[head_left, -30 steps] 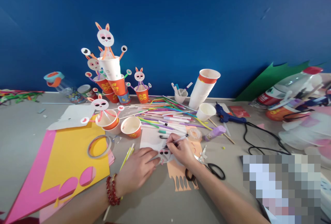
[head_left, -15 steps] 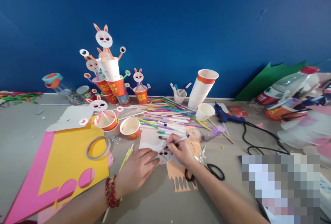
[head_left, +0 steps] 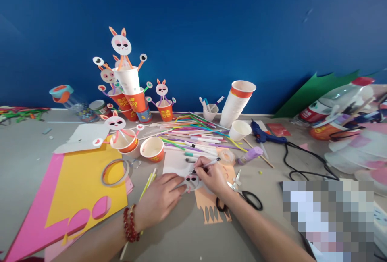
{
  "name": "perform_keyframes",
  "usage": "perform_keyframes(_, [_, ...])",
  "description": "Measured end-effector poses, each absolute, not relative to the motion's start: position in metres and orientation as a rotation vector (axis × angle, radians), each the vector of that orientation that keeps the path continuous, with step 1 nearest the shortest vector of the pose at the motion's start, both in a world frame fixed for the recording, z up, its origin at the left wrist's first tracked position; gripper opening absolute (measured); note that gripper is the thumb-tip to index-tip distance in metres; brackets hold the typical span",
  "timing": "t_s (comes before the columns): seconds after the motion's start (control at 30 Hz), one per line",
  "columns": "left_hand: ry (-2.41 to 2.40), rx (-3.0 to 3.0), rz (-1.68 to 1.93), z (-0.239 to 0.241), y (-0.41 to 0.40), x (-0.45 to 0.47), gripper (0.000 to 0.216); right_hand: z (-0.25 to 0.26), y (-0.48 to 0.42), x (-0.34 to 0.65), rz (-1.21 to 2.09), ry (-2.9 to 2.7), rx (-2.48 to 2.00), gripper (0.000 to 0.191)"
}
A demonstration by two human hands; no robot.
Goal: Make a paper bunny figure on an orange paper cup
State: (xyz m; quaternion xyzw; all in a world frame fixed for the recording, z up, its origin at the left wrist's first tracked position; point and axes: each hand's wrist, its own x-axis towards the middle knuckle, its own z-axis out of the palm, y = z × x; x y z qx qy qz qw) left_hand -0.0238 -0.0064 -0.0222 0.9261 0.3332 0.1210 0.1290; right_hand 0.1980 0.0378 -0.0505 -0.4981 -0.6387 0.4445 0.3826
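My right hand is closed round a slim marker, its tip down by the top of a white paper rabbit face with dark eyes and a pink nose. Lying flat, my left hand has its fingertips at the left edge of that face; nothing shows in its grasp. A white sheet lies just behind the face. Under my right hand and wrist are an orange cut paper and black-handled scissors.
Finished rabbit cups stand stacked at the back left. Yellow card carries a tape roll. Several markers and coloured sticks lie behind the hands. A glue gun with its cord, a glue stick and a paper cup stack are on the right.
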Motion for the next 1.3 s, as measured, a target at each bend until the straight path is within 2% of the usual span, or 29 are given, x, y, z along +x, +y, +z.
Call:
perform_keyframes(0.4, [0.967,2.698,0.427,-0.0220,-0.0064,-0.0236,0.034,-0.0516,0.0379,0.2000,1.090,-1.568,-1.248,0.010])
perform_keyframes(1.3, [0.960,2.698,0.351,-0.0231,-0.0060,-0.0249,0.033,-0.0498,0.0379,0.1999,1.034,-1.590,-1.304,0.012])
